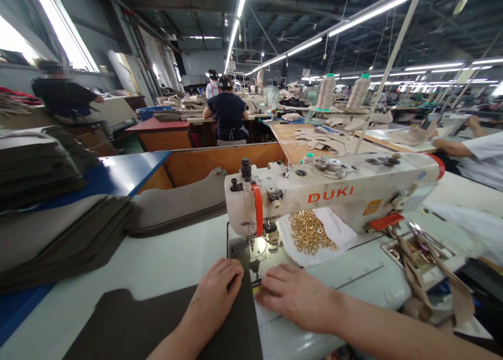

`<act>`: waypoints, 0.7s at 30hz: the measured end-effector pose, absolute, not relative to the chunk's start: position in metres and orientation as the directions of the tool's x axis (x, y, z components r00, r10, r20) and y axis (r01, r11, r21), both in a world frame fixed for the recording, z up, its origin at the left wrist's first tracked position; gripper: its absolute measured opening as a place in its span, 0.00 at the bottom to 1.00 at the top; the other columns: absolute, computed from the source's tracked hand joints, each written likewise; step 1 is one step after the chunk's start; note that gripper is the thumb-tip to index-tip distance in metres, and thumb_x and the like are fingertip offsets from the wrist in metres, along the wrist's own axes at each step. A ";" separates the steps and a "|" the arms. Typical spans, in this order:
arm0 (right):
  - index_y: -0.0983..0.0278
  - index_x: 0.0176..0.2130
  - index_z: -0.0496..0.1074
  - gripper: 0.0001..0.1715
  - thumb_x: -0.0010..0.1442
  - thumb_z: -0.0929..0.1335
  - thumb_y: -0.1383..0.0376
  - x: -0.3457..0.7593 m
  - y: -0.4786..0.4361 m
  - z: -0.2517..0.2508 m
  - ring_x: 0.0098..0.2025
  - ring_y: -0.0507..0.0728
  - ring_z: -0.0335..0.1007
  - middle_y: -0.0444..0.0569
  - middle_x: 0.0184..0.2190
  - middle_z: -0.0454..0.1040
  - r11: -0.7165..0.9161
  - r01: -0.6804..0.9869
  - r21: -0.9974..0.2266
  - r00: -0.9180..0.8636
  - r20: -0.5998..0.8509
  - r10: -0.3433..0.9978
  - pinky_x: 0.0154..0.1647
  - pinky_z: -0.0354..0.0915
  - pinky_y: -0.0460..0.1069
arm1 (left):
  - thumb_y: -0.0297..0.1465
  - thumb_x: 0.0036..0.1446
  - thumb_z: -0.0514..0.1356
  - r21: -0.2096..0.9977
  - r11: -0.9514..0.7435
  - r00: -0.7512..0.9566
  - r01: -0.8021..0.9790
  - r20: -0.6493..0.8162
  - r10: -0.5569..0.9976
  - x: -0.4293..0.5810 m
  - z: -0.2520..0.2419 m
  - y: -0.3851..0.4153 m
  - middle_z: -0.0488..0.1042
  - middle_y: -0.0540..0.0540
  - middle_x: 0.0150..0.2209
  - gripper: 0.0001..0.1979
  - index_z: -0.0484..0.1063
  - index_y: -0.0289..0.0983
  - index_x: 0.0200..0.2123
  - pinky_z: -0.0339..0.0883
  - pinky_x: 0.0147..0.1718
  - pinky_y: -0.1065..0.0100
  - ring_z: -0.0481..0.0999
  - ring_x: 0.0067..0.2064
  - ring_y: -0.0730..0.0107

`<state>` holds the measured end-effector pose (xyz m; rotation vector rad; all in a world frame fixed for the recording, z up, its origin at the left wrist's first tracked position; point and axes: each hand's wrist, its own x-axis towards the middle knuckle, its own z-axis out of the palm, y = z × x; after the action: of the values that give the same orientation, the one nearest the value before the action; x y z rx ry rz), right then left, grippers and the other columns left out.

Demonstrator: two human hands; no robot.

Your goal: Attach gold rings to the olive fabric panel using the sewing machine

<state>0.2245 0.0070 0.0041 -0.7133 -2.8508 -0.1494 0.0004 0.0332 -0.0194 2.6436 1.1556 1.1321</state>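
A dark grey fabric panel (129, 323) lies on the white sewing table, its right edge reaching toward the needle of a white DUKI sewing machine (334, 192). My left hand (214, 297) rests on the panel near its right edge, fingers curled down and pressed on the cloth. My right hand (294, 294) lies flat on the machine bed just right of the panel's edge, fingers stretched toward the presser foot (257, 244). A pile of gold metal rings (310, 231) sits on a white cloth under the machine arm.
Stacks of grey fabric pieces (63, 234) lie at the left, with more behind the machine (176, 205). A tray of tools and straps (420, 250) sits at the right. Thread cones (326, 93) stand behind. Other people sit at benches ahead, left and right.
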 end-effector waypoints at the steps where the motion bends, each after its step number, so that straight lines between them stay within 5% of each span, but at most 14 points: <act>1: 0.65 0.47 0.67 0.10 0.65 0.65 0.66 0.224 0.006 0.005 0.45 0.57 0.62 0.46 0.40 0.70 0.881 0.471 0.051 -0.868 0.207 0.452 0.45 0.60 0.51 | 0.25 0.61 0.52 0.315 -0.719 0.451 0.620 0.606 0.655 0.001 -0.019 0.033 0.75 0.50 0.29 0.09 0.68 0.39 0.29 0.71 0.34 0.67 0.75 0.32 0.68; 11: 0.65 0.35 0.69 0.11 0.63 0.67 0.59 0.201 0.009 -0.015 0.47 0.58 0.63 0.48 0.40 0.72 0.844 0.534 -0.048 -0.778 0.363 0.513 0.53 0.58 0.51 | 0.25 0.58 0.53 0.385 -0.674 0.415 0.630 0.567 0.712 0.000 -0.019 0.033 0.76 0.50 0.30 0.08 0.68 0.40 0.29 0.71 0.35 0.68 0.75 0.33 0.69; 21: 0.65 0.34 0.69 0.05 0.63 0.66 0.66 0.193 0.011 -0.026 0.41 0.55 0.66 0.46 0.36 0.74 0.875 0.484 -0.033 -0.790 0.415 0.452 0.49 0.62 0.49 | 0.26 0.58 0.54 0.427 -0.644 0.423 0.634 0.505 0.752 0.000 -0.019 0.034 0.75 0.50 0.30 0.07 0.68 0.40 0.28 0.70 0.34 0.67 0.74 0.33 0.67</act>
<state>0.1934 0.0105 -0.0260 -0.6883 -2.6288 -0.1044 -0.0005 0.0341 -0.0188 2.5015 1.2313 1.0227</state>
